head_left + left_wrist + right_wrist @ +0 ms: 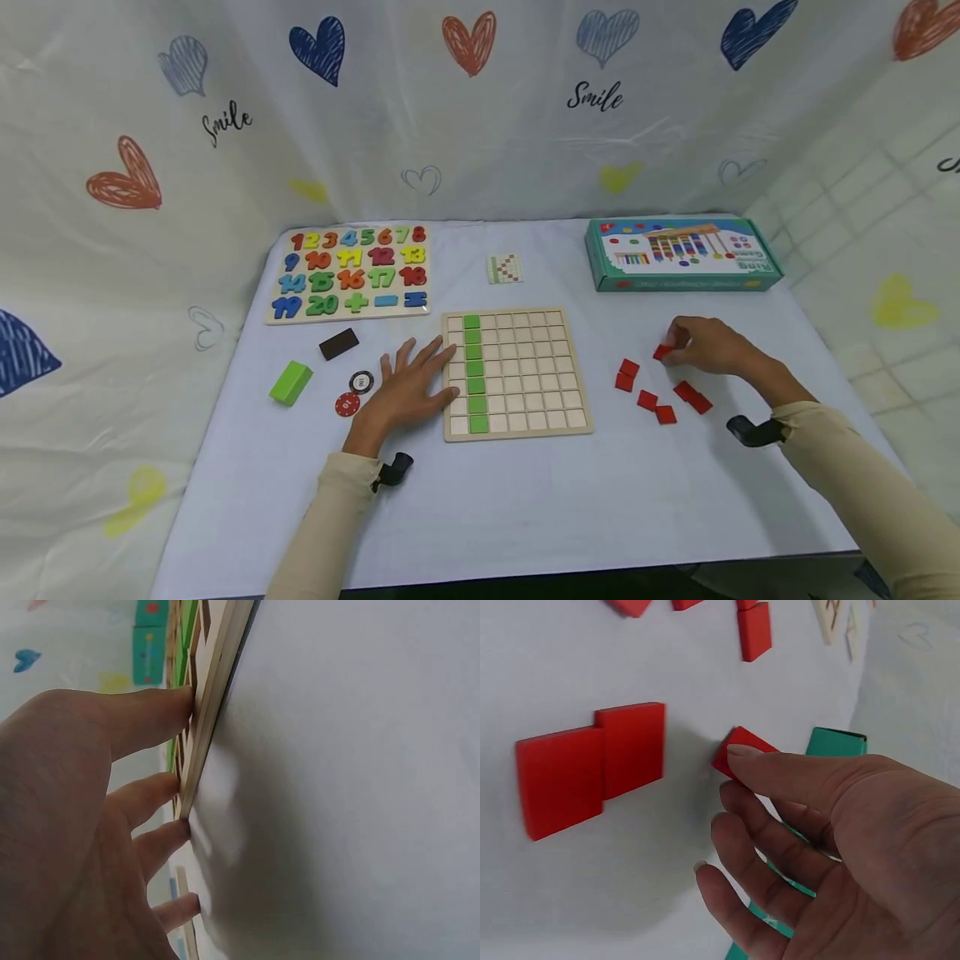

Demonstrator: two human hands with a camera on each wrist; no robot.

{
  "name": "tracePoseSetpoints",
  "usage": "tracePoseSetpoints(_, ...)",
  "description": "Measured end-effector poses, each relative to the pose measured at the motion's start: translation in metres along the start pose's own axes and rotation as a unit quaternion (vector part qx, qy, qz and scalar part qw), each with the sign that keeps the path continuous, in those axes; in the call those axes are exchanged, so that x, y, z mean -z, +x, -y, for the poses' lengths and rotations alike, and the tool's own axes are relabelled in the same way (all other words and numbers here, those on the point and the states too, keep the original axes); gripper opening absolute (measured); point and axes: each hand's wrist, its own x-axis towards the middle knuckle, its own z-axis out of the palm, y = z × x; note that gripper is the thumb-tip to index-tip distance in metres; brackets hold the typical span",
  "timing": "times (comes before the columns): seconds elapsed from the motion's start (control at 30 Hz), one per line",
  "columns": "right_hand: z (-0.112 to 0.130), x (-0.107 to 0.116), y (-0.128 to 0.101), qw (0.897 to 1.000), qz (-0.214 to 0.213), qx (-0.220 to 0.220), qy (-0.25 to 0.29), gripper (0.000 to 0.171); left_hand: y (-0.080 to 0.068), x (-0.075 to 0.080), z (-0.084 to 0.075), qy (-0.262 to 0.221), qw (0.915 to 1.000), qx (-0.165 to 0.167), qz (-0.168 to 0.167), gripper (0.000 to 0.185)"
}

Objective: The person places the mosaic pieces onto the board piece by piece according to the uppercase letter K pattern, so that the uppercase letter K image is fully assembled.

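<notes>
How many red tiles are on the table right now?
7 red tiles. One is under the right hand fingertips; two sit left of it; two nearer the front; two touching below the hand. More may hide under the hand.

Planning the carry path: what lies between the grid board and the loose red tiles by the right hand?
Nothing: in the head view, bare white tablecloth separates the grid board from the red tiles.

Head cam: high, looks forward and down, wide, whole table (525,500). Left wrist cam: very near, low along the left hand (67,825) at the board (217,682) edge. Right wrist cam: near, over the right hand (840,847), onto red tiles (592,765). Head view shares board (516,372) and tiles (660,392) with the wrist views.
</notes>
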Motion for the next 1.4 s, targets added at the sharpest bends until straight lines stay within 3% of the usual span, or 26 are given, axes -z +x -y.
tracePoseSetpoints(0.17,0.014,0.001,0.008,0.999,-0.024,0.031,0.016,0.023,0.001,0.0,-0.001,0.008,1.0,0.003,0.002,0.073)
tracePoseSetpoints(0.5,0.082,-0.015,0.05,0.985,-0.091,0.132,0.057,0.016,0.001,-0.003,-0.005,-0.003,0.9999,0.008,-0.007,0.063)
tracePoseSetpoints(0.83,0.107,-0.043,0.095,0.977,-0.086,0.173,0.094,0.012,0.004,-0.009,-0.01,0.005,0.9997,0.012,-0.023,0.06)
tracePoseSetpoints(1.07,0.107,-0.052,0.117,0.976,-0.067,0.169,0.119,0.012,0.006,-0.009,-0.009,-0.002,0.9999,0.012,-0.012,0.063)
tracePoseSetpoints(1.4,0.116,-0.058,0.124,0.981,-0.07,0.143,0.11,0.014,0.005,-0.005,-0.005,-0.012,0.9995,0.025,-0.017,0.066)
